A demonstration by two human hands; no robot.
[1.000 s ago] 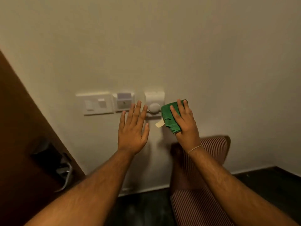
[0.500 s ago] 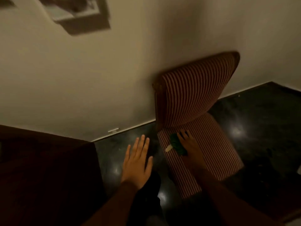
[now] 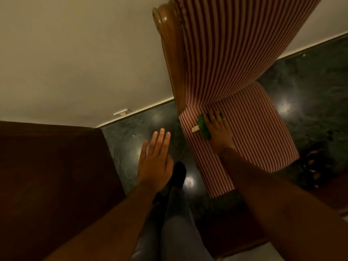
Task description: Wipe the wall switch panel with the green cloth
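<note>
The folded green cloth, with a pale tag sticking out to its left, lies on the striped seat of a chair. My right hand rests on top of the cloth, fingers curled over it and pressing it to the seat. My left hand hovers over the dark floor to the left of the chair, empty, fingers straight and slightly apart. The wall switch panel is out of view; only the lower wall shows.
The red-and-white striped chair has a wooden frame and stands against the cream wall. A dark wooden door fills the left. The glossy dark floor lies between them. My legs are below.
The view swung down from the switch panel to the floor and chair. My right hand carried the cloth from the wall down onto the chair seat. My left hand dropped away from the wall.
</note>
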